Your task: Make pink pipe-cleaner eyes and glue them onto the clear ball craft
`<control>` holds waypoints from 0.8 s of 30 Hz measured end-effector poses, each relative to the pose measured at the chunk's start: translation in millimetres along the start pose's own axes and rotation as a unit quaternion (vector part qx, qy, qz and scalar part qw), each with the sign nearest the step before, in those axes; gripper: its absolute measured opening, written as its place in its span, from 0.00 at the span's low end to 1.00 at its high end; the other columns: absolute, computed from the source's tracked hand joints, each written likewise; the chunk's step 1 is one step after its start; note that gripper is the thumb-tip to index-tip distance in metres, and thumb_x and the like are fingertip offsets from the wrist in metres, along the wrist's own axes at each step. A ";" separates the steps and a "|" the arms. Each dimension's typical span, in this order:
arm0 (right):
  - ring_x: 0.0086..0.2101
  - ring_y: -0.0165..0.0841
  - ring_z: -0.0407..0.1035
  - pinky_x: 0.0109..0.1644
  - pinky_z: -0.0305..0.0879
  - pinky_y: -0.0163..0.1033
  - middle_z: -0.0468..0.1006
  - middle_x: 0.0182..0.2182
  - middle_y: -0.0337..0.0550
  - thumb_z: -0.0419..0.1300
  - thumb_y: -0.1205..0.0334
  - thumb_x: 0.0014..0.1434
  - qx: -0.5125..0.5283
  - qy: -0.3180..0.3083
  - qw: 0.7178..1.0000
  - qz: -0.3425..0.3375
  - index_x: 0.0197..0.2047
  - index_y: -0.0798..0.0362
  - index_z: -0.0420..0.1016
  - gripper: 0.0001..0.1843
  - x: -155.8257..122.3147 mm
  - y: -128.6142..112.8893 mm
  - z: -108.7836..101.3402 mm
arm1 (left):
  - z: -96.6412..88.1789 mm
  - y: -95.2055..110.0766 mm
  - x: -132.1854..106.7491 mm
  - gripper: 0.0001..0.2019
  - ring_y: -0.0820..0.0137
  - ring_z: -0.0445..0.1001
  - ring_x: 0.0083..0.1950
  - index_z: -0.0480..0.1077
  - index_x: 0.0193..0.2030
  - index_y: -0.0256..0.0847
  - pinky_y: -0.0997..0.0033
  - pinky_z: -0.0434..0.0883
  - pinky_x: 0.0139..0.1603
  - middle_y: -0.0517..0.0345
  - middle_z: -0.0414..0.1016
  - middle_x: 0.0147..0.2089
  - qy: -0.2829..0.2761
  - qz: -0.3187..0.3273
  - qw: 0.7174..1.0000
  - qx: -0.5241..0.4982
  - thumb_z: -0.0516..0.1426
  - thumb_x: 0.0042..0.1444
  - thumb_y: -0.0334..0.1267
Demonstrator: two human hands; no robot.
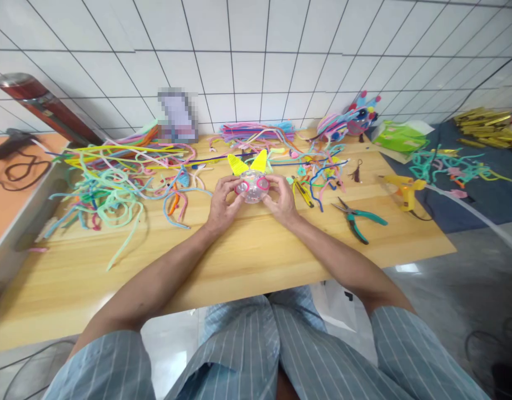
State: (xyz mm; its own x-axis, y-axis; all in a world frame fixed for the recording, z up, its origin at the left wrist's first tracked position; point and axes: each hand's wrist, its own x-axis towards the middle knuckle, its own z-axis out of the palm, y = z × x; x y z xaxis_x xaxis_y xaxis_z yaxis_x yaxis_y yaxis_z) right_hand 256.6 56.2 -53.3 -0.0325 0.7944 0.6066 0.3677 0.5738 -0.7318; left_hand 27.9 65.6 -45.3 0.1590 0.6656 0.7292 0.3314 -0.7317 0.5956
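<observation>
Between my two hands sits a clear round plastic ball (pixel 253 194) with two yellow pipe-cleaner ears (pixel 259 161) standing up from its top. Pink pipe-cleaner rings (pixel 262 184) lie on its near face, one to each side. My left hand (pixel 226 203) grips the ball's left side, thumb near the left ring. On the other side my right hand (pixel 282 199) holds it the same way, fingertips at the right ring. Just right of my right hand lies a yellow-and-black cutter (pixel 303 191).
Tangled pipe cleaners (pixel 114 194) spread over the table's left. Pliers (pixel 358 218) and a yellow glue gun (pixel 406 190) lie to the right. At the back are a pipe-cleaner bundle (pixel 256 132) and a decorated ball figure (pixel 358 119). A red cylinder (pixel 47 105) leans at far left.
</observation>
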 end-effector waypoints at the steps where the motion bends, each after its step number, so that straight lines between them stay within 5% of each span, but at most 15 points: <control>1: 0.61 0.47 0.78 0.60 0.84 0.54 0.81 0.61 0.54 0.67 0.55 0.65 0.002 0.002 1.000 0.002 0.64 0.46 0.74 0.26 0.3 1.2 0.3 | -0.5 -0.3 -0.1 0.17 0.56 0.82 0.65 0.78 0.64 0.47 0.45 0.81 0.68 0.44 0.81 0.62 -0.004 0.006 1.000 -0.001 0.63 0.75 0.49; 24: 0.55 0.42 0.81 0.55 0.85 0.48 0.85 0.55 0.49 0.65 0.62 0.56 0.032 0.020 0.995 0.090 0.56 0.48 0.78 0.23 11.1 5.8 -1.2 | -5.6 -24.0 14.8 0.18 0.56 0.81 0.68 0.78 0.65 0.51 0.44 0.82 0.71 0.45 0.81 0.63 -0.076 0.020 0.997 -0.013 0.61 0.71 0.42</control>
State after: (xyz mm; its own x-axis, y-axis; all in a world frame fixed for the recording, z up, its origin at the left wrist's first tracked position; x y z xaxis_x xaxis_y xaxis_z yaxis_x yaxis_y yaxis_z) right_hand 259.5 68.1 -50.5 0.0668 0.8775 0.4749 0.3048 0.4353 -0.8471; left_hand 17.1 92.2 -46.8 0.3106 0.6494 0.6941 0.2990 -0.7599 0.5772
